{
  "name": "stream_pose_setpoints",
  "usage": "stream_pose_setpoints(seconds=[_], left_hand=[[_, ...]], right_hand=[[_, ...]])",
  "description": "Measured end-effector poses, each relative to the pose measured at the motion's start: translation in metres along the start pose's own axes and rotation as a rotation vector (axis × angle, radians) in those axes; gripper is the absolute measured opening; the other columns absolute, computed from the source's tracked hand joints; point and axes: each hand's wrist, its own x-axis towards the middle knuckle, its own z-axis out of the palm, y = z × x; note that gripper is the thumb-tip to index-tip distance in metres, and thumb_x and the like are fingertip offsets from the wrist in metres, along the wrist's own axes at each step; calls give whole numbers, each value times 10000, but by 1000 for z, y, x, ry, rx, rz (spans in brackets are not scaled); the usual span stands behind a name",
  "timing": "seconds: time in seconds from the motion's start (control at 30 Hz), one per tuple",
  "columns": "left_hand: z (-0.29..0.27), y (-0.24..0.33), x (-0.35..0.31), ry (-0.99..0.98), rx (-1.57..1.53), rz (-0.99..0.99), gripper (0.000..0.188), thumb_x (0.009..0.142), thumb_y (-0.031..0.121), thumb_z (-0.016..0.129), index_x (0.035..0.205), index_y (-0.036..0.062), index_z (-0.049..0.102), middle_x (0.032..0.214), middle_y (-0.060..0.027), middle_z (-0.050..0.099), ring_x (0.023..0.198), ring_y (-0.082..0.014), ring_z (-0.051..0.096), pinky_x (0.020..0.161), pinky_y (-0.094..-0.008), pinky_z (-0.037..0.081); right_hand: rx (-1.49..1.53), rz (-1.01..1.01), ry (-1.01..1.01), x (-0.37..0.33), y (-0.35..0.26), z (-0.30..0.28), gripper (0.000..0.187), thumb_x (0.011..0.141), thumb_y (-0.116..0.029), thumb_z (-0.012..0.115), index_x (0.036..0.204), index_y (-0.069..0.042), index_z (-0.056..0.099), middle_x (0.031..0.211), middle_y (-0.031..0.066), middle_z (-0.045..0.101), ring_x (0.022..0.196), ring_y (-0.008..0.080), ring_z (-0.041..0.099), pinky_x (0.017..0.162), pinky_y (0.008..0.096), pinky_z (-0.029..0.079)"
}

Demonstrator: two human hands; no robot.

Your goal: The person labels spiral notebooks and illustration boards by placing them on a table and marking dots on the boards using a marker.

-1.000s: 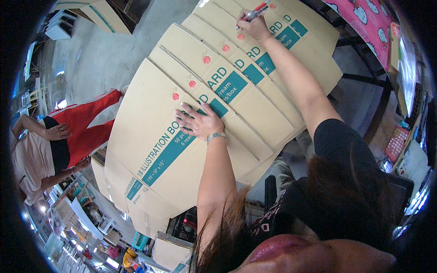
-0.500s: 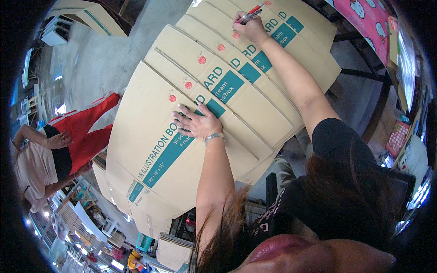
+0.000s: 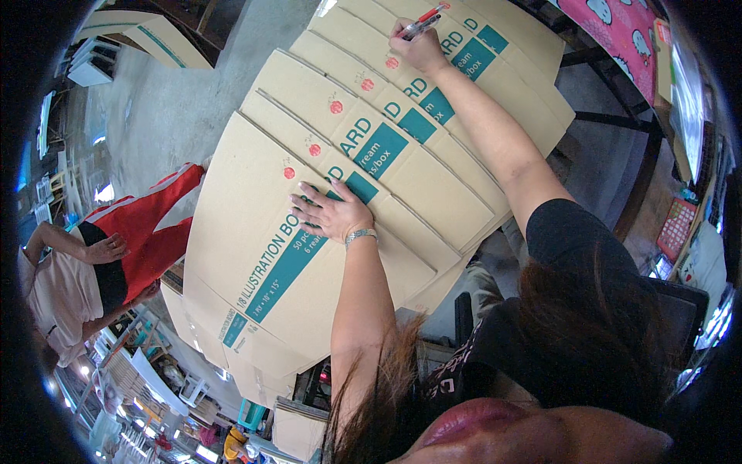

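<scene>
Flattened tan cardboard boxes with green bands lie overlapped like a fan in front of me. Round red stamp marks run in a row across their upper parts. My left hand, with a watch on its wrist, rests flat on the nearer sheets, fingers spread. Farther off to the right, my right hand is closed around a red pen and a dark pen, low over a far sheet. Its fingers hide the writing tip, so contact with the board is unclear.
A person in red trousers stands at the left. Pink patterned cloth covers a surface at the upper right, near a red basket. Another carton sits at the upper left. Stacked boards stand below the fan.
The whole view has shifted slightly, moving the boards a little left. My left hand keeps its place on the cardboard; my right hand stays over the far sheets with the pens.
</scene>
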Motion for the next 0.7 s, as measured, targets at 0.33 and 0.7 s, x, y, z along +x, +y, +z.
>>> stream_pose_setpoints(seconds=[0.33, 0.7], left_hand=[[0, -1, 1, 7, 10, 6, 701, 945, 563, 333, 1505, 164, 193, 1566, -145, 145, 1443, -325, 108, 1150, -467, 46], [-5, 0, 1, -40, -31, 1, 717, 943, 542, 364, 1512, 154, 166, 1574, -158, 96, 1450, -343, 69, 1155, -484, 25]], right_hand=[[-33, 25, -13, 1, 0, 0, 134, 740, -186, 631, 765, -57, 602, 632, 55, 621, 596, 166, 612, 579, 312, 481], [-29, 12, 29, -3, 1, -2, 189, 681, -241, 636, 719, -60, 604, 628, 117, 617, 617, 265, 640, 579, 366, 494]])
